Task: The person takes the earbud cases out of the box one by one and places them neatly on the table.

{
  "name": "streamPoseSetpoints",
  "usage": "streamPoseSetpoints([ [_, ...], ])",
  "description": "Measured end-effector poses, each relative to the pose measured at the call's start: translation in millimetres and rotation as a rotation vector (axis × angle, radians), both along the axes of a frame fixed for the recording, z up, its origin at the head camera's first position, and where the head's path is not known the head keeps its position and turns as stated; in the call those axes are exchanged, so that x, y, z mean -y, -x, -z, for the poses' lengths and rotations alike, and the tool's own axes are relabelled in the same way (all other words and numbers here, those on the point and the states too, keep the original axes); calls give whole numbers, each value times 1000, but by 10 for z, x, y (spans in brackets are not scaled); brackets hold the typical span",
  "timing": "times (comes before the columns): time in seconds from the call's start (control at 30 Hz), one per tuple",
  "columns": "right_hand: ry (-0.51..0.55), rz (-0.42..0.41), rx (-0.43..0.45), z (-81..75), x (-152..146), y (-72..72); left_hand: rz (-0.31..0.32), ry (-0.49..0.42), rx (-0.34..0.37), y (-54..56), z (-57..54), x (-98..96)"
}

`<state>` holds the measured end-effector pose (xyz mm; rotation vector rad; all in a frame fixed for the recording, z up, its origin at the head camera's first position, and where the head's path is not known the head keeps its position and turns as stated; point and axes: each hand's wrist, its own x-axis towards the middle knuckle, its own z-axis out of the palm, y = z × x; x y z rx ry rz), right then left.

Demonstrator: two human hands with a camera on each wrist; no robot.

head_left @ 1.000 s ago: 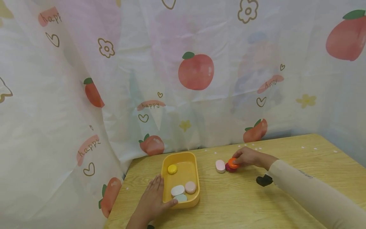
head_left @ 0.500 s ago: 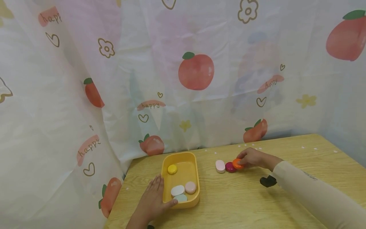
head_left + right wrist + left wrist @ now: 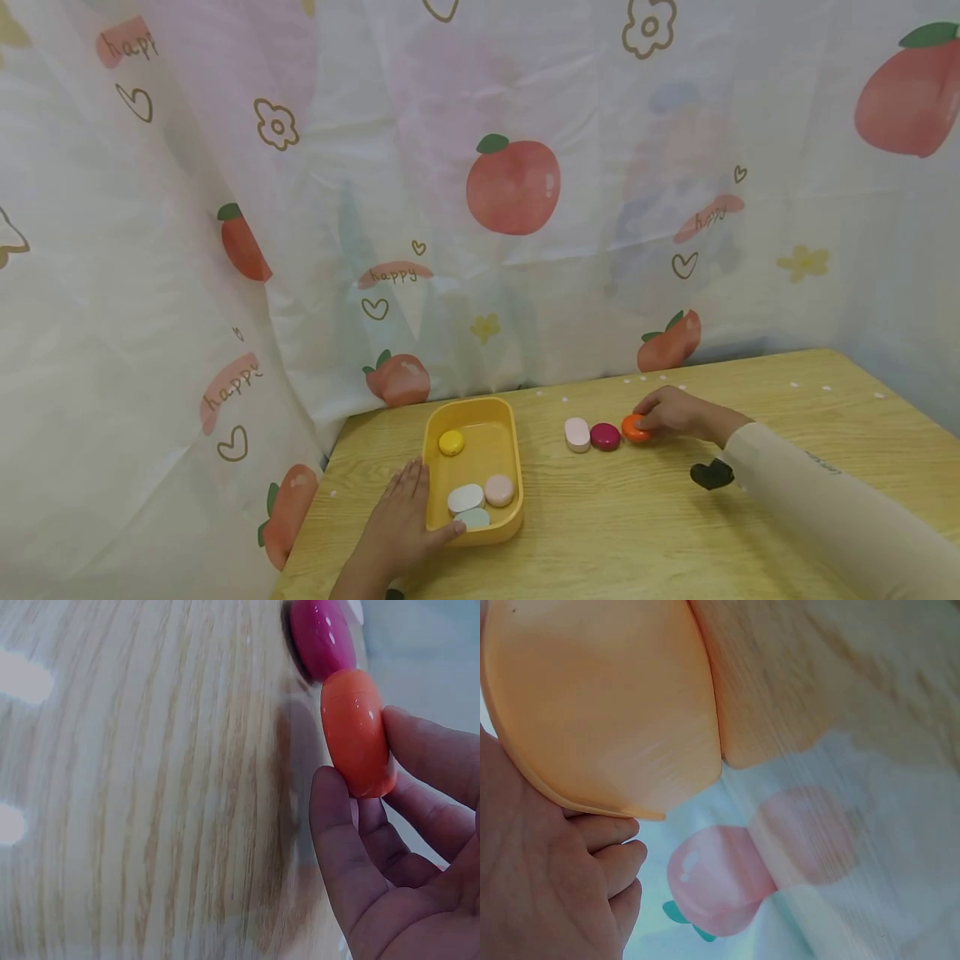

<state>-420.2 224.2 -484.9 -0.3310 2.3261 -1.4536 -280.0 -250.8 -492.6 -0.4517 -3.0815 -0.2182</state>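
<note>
My right hand [image 3: 677, 412] pinches a small glossy orange round case [image 3: 634, 428] between thumb and fingertips. In the right wrist view, the orange case stands tilted close over the wood. Just to its left lies a magenta round case [image 3: 605, 437], with a pale pink oval case [image 3: 577, 435] beside that. My left hand [image 3: 401, 512] rests along the left side of a yellow tray [image 3: 520, 467], fingers straight and thumb over its near rim. Inside the tray are a yellow round case [image 3: 452, 442], a pink round case [image 3: 498, 491], a white oval case [image 3: 466, 499] and a pale green one [image 3: 473, 519].
The wooden table [image 3: 600, 533] backs onto a white curtain [image 3: 570, 308] printed with peaches. Several small white flecks [image 3: 827, 387] dot the tabletop toward the back. A dark piece [image 3: 712, 475] shows under the right wrist.
My right hand has drawn the orange case rightward, from overlapping the magenta case to a small gap beside it. The left hand and tray have stayed in place.
</note>
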Motion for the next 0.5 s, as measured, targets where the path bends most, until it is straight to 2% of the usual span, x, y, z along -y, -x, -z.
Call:
streamPoseSetpoints([
  [0.5,-95,7,-76,21,4,-7,-5,-8,-1,1,8,-2],
])
